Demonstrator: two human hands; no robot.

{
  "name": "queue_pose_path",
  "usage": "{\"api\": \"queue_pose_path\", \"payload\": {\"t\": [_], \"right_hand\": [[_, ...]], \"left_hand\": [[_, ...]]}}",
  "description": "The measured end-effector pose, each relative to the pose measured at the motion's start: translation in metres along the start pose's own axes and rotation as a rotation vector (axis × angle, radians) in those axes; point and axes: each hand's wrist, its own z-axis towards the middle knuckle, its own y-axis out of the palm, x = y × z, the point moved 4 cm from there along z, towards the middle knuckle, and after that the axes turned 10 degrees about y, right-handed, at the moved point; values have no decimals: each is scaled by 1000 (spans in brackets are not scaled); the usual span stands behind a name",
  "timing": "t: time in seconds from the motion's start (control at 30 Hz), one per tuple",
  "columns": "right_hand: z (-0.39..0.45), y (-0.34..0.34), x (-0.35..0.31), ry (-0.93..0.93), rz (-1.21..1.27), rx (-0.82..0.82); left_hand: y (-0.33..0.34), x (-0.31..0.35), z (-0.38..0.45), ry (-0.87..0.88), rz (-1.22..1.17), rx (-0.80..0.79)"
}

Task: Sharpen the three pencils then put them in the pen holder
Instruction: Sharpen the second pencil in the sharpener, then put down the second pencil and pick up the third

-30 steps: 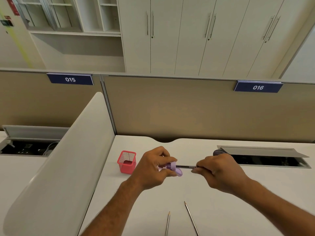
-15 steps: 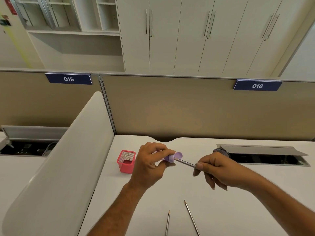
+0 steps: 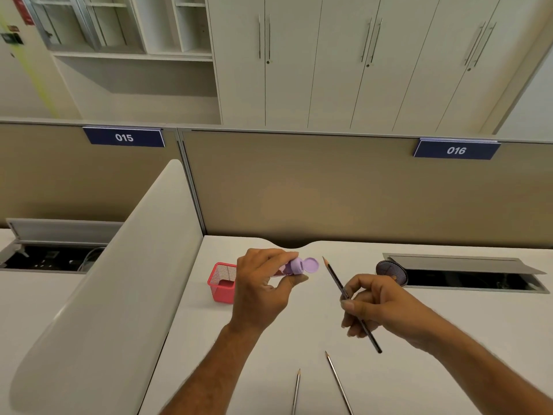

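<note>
Dark-barrelled, the pencil (image 3: 350, 301) in my right hand (image 3: 386, 307) is pinched between thumb and fingertips, its sharp tip pointing up and away to the far left, its blunt end slanting down toward me. Its tip is clear of the sharpener (image 3: 294, 266), a lilac plastic one with a round flap standing open, which my left hand (image 3: 263, 292) grips between thumb and curled fingers, held above the desk (image 3: 449, 339). Just behind and left of that hand stands the pen holder (image 3: 221, 283), a red mesh cup on the white surface, partly hidden by my knuckles. On the near edge lie two more pencils (image 3: 296, 390), side by side but apart, tips pointing away from me. To the far right, a dark round disc (image 3: 389, 269) sits beside an open cable tray (image 3: 466, 280) in the desk.
</note>
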Motion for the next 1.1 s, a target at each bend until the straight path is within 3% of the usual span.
{"api": "queue_pose_path", "payload": {"t": [0.13, 0.33, 0.53, 0.9, 1.1], "right_hand": [[3, 4, 9, 49, 56, 65], [21, 17, 52, 135, 170, 291], [50, 40, 125, 269, -64, 455], [90, 75, 225, 590, -547, 402], [95, 79, 233, 638, -550, 402]], "left_hand": [[1, -1, -2, -28, 3, -7], [5, -8, -17, -90, 14, -62], [13, -25, -49, -177, 27, -187], [25, -54, -110, -265, 109, -418], [30, -65, -121, -294, 119, -451]]}}
